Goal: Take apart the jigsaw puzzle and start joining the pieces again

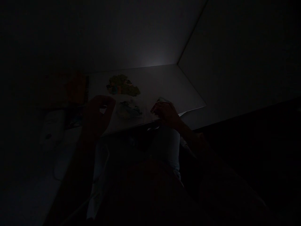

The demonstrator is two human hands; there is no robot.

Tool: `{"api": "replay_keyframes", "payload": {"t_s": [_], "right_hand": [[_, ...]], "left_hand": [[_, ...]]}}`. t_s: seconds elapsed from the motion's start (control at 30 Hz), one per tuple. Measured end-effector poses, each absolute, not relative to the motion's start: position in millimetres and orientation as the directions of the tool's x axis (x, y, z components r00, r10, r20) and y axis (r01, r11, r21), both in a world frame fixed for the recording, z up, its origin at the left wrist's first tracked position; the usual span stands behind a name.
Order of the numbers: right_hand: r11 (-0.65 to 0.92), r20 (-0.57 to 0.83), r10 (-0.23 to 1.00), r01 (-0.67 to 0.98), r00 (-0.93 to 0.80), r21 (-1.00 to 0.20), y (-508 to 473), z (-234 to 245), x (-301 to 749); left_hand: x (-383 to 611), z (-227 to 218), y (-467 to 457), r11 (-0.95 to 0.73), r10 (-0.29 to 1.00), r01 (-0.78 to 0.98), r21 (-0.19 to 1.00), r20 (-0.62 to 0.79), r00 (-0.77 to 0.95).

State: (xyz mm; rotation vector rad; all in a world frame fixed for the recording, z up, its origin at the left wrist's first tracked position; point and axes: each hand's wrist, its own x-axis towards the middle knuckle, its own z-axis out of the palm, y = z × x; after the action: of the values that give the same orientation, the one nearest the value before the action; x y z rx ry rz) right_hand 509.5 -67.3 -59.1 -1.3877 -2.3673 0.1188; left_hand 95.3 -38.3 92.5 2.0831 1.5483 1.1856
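The picture is very dark. My left hand [98, 116] is at the left of a pale tabletop [174, 81], its thumb and fingers curled together in a pinch. Whatever lies between its fingertips cannot be made out. Just right of it lies a dim pile of bluish-green pieces [129, 110], and beyond that a larger heap of green and orange pieces [122, 85]. Over the table's near edge, my right hand [166, 113] is closed around something small with a reddish part and a shiny, pale edge; its kind is too dark to tell.
Walls meet in a corner [178, 63] behind the table. At the left stand an orange object [75, 88] and a whitish box-like thing [53, 127]. My leg in light trousers [168, 144] is under the near edge.
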Motion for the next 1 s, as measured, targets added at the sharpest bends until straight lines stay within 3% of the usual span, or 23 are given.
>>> {"api": "replay_keyframes", "payload": {"t_s": [0.2, 0.33, 0.53, 0.6, 0.77, 0.9, 1.0], "right_hand": [[0.533, 0.316, 0.837, 0.794, -0.446, -0.292, -68, -65, 513], [0.456, 0.265, 0.888, 0.799, -0.376, -0.393, -71, -56, 513], [0.463, 0.316, 0.886, 0.677, -0.339, -0.572, -72, -28, 503], [0.393, 0.304, 0.919, 0.636, -0.251, -0.664, -70, -24, 500], [0.156, 0.273, 0.949, 0.520, 0.157, -0.840, -58, -22, 498], [0.244, 0.393, 0.893, 0.499, 0.218, -0.832, -57, 14, 492], [0.391, 0.493, 0.870, 0.598, 0.008, -0.700, -66, 61, 475]], "left_hand": [[93, 89, -39, -0.382, 0.900, 0.656, 0.651, 0.424, 0.104], [93, 91, -40, -0.409, 0.888, 0.663, 0.627, 0.440, 0.132], [95, 91, -39, -0.406, 0.891, 0.671, 0.620, 0.432, 0.140], [95, 90, -37, -0.417, 0.886, 0.668, 0.617, 0.438, 0.149], [97, 90, -36, -0.441, 0.881, 0.660, 0.609, 0.435, 0.188], [102, 96, -37, -0.454, 0.874, 0.673, 0.584, 0.437, 0.211], [107, 103, -39, -0.479, 0.865, 0.667, 0.571, 0.435, 0.250]]}}
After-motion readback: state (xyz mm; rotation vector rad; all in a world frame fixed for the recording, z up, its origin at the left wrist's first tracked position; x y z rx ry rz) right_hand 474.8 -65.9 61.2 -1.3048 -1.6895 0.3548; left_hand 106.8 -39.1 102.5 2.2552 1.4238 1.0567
